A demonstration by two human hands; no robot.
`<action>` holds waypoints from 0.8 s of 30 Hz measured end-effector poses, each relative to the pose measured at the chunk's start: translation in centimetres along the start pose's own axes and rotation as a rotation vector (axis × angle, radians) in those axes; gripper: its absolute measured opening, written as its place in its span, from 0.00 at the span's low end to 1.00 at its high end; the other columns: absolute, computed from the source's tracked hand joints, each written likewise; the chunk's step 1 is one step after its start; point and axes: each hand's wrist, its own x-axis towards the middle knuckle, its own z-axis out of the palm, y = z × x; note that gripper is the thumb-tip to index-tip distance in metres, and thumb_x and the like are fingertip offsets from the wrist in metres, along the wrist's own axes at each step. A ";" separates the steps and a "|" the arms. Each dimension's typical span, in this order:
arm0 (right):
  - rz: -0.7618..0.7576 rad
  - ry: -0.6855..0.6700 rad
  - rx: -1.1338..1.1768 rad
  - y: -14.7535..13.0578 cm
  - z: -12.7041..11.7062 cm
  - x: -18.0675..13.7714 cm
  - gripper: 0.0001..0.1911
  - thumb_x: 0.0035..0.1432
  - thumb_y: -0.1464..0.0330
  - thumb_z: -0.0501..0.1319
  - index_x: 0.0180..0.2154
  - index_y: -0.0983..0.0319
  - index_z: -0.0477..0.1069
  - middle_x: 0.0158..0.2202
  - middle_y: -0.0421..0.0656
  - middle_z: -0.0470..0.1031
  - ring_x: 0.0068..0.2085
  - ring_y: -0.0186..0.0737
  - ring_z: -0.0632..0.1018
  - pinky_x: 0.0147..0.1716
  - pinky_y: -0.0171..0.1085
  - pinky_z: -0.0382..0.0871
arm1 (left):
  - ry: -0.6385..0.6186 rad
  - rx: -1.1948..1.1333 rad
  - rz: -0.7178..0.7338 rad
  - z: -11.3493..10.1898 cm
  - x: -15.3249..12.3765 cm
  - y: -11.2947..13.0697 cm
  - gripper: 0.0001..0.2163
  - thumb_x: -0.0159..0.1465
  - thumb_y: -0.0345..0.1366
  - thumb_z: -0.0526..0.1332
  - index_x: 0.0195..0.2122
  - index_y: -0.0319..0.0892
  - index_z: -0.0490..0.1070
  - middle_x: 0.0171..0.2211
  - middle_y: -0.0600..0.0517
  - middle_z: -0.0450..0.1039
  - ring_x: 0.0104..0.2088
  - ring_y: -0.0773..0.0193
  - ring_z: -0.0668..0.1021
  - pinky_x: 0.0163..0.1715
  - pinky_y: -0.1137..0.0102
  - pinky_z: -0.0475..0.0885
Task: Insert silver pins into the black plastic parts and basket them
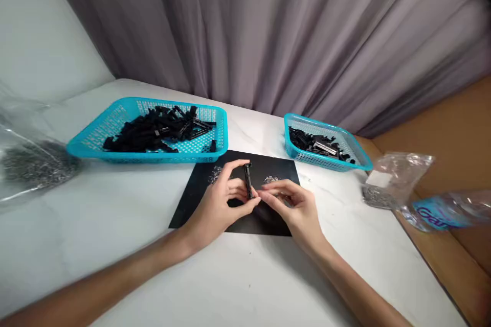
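Between the thumb and index finger of my left hand (215,207) stands a narrow black plastic part (248,182), held at its two ends and nearly upright. The fingertips of my right hand (295,205) are pinched together close to the part's lower end; whatever they hold is too small or too hidden to make out. Both hands are over a black mat (264,222). On the mat lie two small piles of shiny metal pieces, a left pile (215,174) partly behind my left hand and a right pile (271,180) just beyond my right fingers.
A large blue basket (153,156) of black plastic parts stands at the back left, a smaller blue basket (326,161) at the back right. Clear bags of metal pieces lie far left (36,166) and right (383,191). A water bottle (441,212) lies by the right edge.
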 end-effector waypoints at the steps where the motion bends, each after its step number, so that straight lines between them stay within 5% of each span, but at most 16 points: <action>1: -0.011 -0.029 -0.006 0.0 -0.2 -0.1 0.10 0.59 0.59 0.71 0.38 0.58 0.81 0.33 0.42 0.83 0.30 0.36 0.76 0.26 0.36 0.62 | -0.007 -0.055 -0.016 -0.1 0.2 -0.1 0.31 0.62 0.33 0.71 0.63 0.47 0.57 0.36 0.56 0.79 0.36 0.66 0.81 0.46 0.66 0.77; 8: -0.371 -0.240 -0.148 -0.5 -2.4 0.3 0.05 0.64 0.67 0.68 0.42 0.54 0.82 0.41 0.41 0.84 0.39 0.41 0.79 0.35 0.40 0.69 | -0.224 -0.300 -0.192 -1.0 1.4 0.3 0.35 0.59 0.34 0.73 0.63 0.40 0.55 0.32 0.54 0.80 0.32 0.65 0.81 0.35 0.70 0.76; 17: -0.671 -0.338 -0.345 -0.8 -2.8 0.3 0.07 0.70 0.74 0.59 0.44 0.56 0.72 0.48 0.42 0.82 0.40 0.39 0.78 0.42 0.42 0.66 | -0.302 -0.261 -0.358 -1.2 1.2 1.3 0.35 0.61 0.37 0.72 0.65 0.37 0.55 0.31 0.52 0.81 0.32 0.65 0.81 0.39 0.67 0.76; 20: -0.605 -0.261 -0.375 -0.6 -2.5 0.1 0.06 0.71 0.74 0.57 0.43 0.57 0.68 0.46 0.44 0.79 0.43 0.40 0.76 0.43 0.42 0.66 | -0.296 -0.100 -0.236 -1.4 1.2 0.8 0.35 0.62 0.41 0.71 0.65 0.40 0.55 0.34 0.50 0.82 0.36 0.59 0.83 0.38 0.65 0.77; 24: -0.509 -0.194 -0.373 -0.1 -2.2 0.0 0.04 0.71 0.73 0.56 0.42 0.58 0.66 0.40 0.43 0.74 0.42 0.41 0.74 0.42 0.42 0.66 | -0.162 0.429 0.208 -1.8 0.9 -0.1 0.34 0.60 0.43 0.73 0.65 0.49 0.62 0.46 0.50 0.82 0.37 0.60 0.83 0.43 0.63 0.80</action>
